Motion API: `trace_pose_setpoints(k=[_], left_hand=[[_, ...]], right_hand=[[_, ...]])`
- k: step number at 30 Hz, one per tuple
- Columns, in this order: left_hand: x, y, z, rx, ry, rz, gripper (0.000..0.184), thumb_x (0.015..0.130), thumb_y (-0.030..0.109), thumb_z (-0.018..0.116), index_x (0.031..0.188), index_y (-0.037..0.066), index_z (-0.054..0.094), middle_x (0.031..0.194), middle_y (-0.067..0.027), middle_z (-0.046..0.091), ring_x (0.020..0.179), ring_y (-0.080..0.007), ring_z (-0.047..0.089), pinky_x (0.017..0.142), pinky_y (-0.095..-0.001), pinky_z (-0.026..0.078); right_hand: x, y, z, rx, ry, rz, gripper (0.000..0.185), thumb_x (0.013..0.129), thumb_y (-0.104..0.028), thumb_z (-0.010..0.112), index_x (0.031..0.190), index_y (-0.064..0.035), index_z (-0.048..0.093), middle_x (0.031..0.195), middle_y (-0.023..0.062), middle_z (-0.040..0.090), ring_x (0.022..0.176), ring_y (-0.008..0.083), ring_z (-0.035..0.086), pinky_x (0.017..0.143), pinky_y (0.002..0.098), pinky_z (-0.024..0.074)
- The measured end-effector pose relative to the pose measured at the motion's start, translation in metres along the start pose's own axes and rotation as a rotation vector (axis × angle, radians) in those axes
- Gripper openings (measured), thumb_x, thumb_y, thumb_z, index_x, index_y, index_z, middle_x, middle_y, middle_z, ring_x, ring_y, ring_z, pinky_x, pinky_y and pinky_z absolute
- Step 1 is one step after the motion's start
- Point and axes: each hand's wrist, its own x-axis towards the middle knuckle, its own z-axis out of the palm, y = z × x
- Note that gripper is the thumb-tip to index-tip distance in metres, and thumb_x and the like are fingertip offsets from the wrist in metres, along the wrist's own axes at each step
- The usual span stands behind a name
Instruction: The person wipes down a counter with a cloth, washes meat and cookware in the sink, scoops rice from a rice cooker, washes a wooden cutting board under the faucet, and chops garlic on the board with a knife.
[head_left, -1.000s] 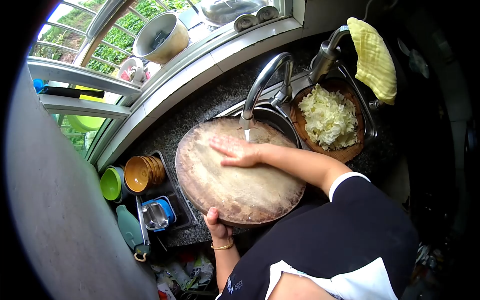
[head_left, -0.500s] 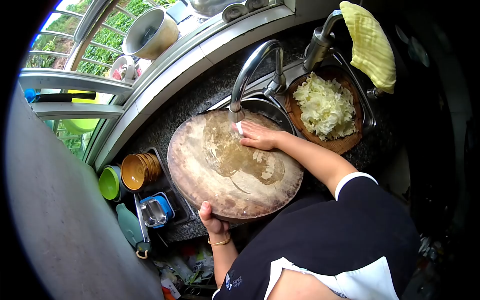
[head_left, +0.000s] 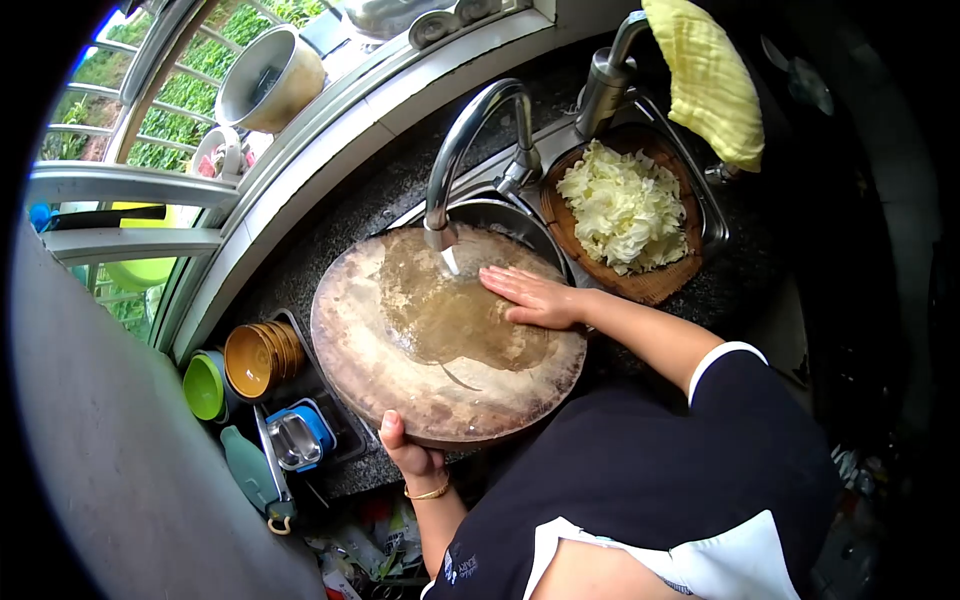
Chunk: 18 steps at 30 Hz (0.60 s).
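A thick round wooden chopping board (head_left: pixel 370 330) lies tilted over the sink, wet and darkened across its upper middle. Water runs onto it from the curved chrome faucet (head_left: pixel 440 190). My left hand (head_left: pixel 408 450) grips the board's near edge, its thumb on top and its other fingers hidden underneath. Flat on the wet surface, right of the water stream, rests my right hand (head_left: pixel 540 298), fingers stretched out and holding nothing. Past that hand, shredded pale cabbage (head_left: pixel 622 208) fills a woven basket (head_left: pixel 668 282).
Orange bowls (head_left: pixel 250 362), a green bowl (head_left: pixel 204 387) and a blue-rimmed metal box (head_left: pixel 298 438) stand left of the board. A yellow cloth (head_left: pixel 710 90) hangs over a second faucet (head_left: pixel 606 85). A pot (head_left: pixel 270 80) sits by the window.
My right hand has slid across the board, away from the water stream toward the right. The wet patch looks larger. The whole view has shifted slightly; my left hand keeps its grip.
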Motion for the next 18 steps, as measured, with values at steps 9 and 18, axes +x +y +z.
trace_pose_setpoints(k=[9, 18], left_hand=[[0.002, -0.001, 0.002, 0.01, 0.023, 0.016, 0.067, 0.081, 0.036, 0.052, 0.133, 0.0, 0.033, 0.13, -0.0165, 0.045, 0.117, -0.0302, 0.046, 0.099, -0.0414, 0.038], [0.0, 0.002, 0.006, 0.068, 0.071, -0.013, 0.068, 0.082, 0.038, 0.051, 0.135, -0.001, 0.031, 0.132, -0.0166, 0.043, 0.118, -0.0297, 0.045, 0.101, -0.0408, 0.036]], right_hand=[[0.125, 0.018, -0.003, -0.058, 0.036, 0.255, 0.074, 0.093, -0.054, 0.029, 0.144, -0.0026, 0.013, 0.15, 0.0172, 0.008, 0.14, 0.027, 0.005, 0.113, 0.0387, 0.0055], [0.104, -0.113, 0.01, -0.071, 0.047, -0.513, 0.083, 0.088, -0.059, 0.033, 0.142, 0.0006, 0.015, 0.148, 0.0225, 0.012, 0.139, 0.0336, 0.008, 0.112, 0.0452, 0.0054]])
